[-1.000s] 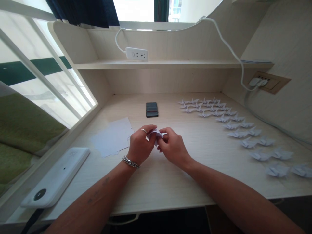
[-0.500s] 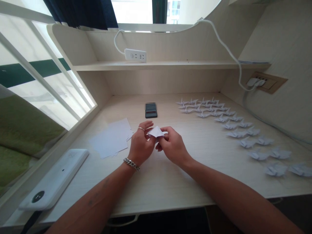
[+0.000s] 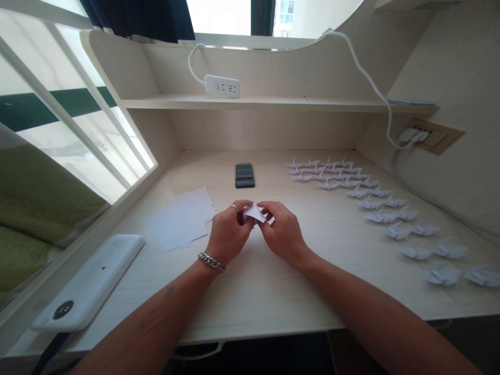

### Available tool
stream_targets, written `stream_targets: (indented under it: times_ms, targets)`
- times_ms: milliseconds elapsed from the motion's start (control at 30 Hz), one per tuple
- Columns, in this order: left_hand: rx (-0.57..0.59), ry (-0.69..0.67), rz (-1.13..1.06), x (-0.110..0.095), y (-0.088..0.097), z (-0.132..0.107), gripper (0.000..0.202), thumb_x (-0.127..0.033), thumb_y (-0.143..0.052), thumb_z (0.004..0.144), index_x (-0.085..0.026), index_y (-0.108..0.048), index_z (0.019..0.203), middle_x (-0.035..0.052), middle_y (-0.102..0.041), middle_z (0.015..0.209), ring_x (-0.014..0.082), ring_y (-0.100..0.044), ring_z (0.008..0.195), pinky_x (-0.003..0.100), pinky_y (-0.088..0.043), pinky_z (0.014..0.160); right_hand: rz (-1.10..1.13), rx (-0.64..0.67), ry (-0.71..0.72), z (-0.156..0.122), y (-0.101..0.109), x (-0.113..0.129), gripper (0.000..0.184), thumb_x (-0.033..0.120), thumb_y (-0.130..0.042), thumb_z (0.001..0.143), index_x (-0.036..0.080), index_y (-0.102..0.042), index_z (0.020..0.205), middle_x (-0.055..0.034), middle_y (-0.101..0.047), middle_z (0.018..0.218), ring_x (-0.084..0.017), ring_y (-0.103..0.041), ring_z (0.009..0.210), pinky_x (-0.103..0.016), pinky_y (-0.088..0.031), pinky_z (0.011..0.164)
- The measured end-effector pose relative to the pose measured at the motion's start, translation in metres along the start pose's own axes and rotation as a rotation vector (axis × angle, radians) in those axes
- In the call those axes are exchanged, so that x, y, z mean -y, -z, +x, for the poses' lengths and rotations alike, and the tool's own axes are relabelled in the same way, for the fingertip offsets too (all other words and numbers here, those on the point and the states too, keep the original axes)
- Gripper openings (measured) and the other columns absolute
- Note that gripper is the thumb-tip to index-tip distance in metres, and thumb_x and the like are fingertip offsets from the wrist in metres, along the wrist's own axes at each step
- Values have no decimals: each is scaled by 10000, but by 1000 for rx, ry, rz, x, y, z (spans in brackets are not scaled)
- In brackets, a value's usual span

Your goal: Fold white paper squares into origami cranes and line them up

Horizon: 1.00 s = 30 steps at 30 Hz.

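Observation:
Between my two hands is a small piece of folded white paper (image 3: pixel 254 213), its pointed flap facing up. My left hand (image 3: pixel 231 229), with a ring and a chain bracelet, pinches the paper's left side. On the right side, my right hand (image 3: pixel 282 229) grips it between thumb and fingers. Parts of the paper are hidden behind the fingers. To the left lie several loose white paper sheets (image 3: pixel 179 219), overlapping. Rows of folded paper cranes (image 3: pixel 373 204) stand along the right of the desk (image 3: pixel 265 297).
A dark phone-like device (image 3: pixel 245 175) lies beyond my hands. At the left edge rests a long white device (image 3: pixel 91 284) with a dark strap. A white power strip (image 3: pixel 222 86) stands on the shelf (image 3: pixel 273 103). Cables hang by the wall socket (image 3: pixel 433 136) at right.
My fingers have shifted on the folded paper, and its flap now tilts to the right. The right fingertips have come up to its top edge. The whole view has moved slightly.

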<state>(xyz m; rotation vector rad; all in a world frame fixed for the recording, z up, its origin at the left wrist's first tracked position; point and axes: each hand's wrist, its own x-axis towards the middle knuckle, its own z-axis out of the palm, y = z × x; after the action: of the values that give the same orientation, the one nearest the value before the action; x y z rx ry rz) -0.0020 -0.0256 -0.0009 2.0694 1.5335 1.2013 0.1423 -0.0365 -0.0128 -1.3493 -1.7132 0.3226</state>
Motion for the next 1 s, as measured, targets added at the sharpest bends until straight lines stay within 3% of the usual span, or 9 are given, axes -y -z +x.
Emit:
stream_targets:
  times_ms: [133, 300, 500, 667, 1000]
  targets:
    - [5, -104, 94, -1, -1, -1, 259, -159, -597, 763, -196, -681, 1006, 14, -722, 784, 158, -656, 699, 267, -509, 728, -65, -40, 95, -1, -3, -2, 261, 139, -550, 783, 191, -675, 1007, -62, -691, 903, -211, -604, 837, -328, -472, 772]
    - [23, -209, 124, 2, -3, -2, 272, -132, -556, 791, -199, -678, 1025, 39, -728, 949, 182, -663, 851, 285, -505, 825, -34, -35, 62, 0, -6, -4, 302, 139, -523, 781, 203, -701, 1016, -55, -728, 980, -219, -651, 859, -324, -492, 777]
    - [89, -210, 141, 9, -3, 0, 330, -94, -539, 768, -187, -666, 1058, 56, -723, 1015, 206, -659, 922, 309, -497, 876, 36, 67, -42, 5, 2, -1, 367, 128, -495, 760, 224, -731, 1024, -35, -742, 996, -214, -679, 915, -308, -497, 838]
    - [98, -185, 150, 10, -3, 1, 328, -108, -533, 772, -194, -662, 1062, 57, -725, 1022, 213, -664, 921, 315, -501, 861, 127, 145, -103, 7, 3, -2, 381, 148, -445, 797, 217, -724, 1047, -32, -747, 882, -198, -684, 814, -317, -516, 789]
    - [80, -144, 129, 5, -4, 4, 282, -170, -508, 818, -201, -618, 1075, 67, -718, 964, 220, -671, 877, 312, -497, 816, 246, -33, -120, 12, -7, -4, 283, 173, -530, 758, 185, -699, 984, -58, -732, 930, -198, -678, 817, -329, -528, 785]
